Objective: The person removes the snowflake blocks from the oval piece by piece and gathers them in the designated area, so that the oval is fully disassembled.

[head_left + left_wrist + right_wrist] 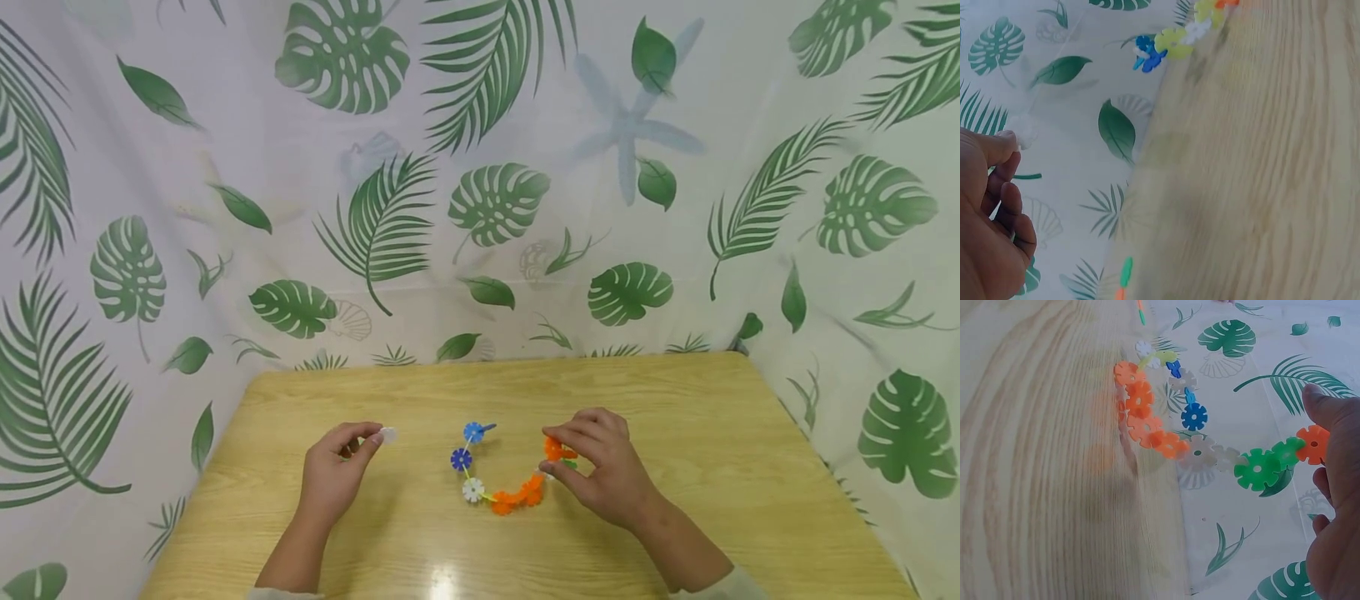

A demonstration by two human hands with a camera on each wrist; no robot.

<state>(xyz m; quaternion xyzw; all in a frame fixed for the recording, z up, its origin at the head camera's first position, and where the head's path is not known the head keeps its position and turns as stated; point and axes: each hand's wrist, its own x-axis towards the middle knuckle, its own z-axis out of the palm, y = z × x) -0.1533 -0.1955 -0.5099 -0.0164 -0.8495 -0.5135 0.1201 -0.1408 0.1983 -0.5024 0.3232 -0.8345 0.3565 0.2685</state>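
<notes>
Over the wood-grain tabletop (420,546) we see a curved chain of notched plastic discs (502,503) already linked, right hand (609,471) pinching it by an orange disc (553,448), left hand (333,473) pinching a white disc (388,435) well apart, not yet joined.

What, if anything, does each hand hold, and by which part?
Left hand: a white plastic disc, by its edge. Right hand: a chain of multicoloured notched plastic discs, by an orange disc near one end.
</notes>
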